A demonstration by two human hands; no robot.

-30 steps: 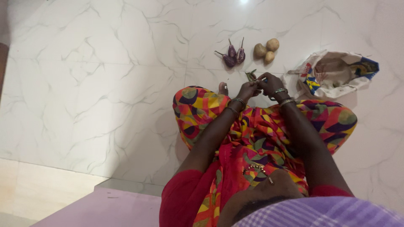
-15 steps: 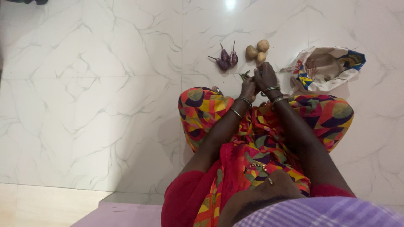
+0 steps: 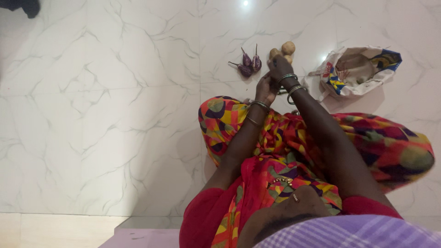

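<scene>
Right hand [image 3: 279,65] touches potatoes [image 3: 285,49]; left hand [image 3: 265,88] beside it; both hands' grip unclear.

Potatoes [image 3: 287,47] are reached by the right hand [image 3: 279,65] on a marble floor [image 3: 115,92]. Small aubergines [image 3: 250,64] are seen beside them, a printed bag [image 3: 358,69] nearby.

Bright overhead light, glare spot on glossy marble floor [image 3: 92,115], soft shadows.

The right hand [image 3: 279,65] now reaches farther forward, over the potatoes [image 3: 285,49], covering part of them, while the left hand [image 3: 265,87] trails behind it; the right knee swings outward.
</scene>
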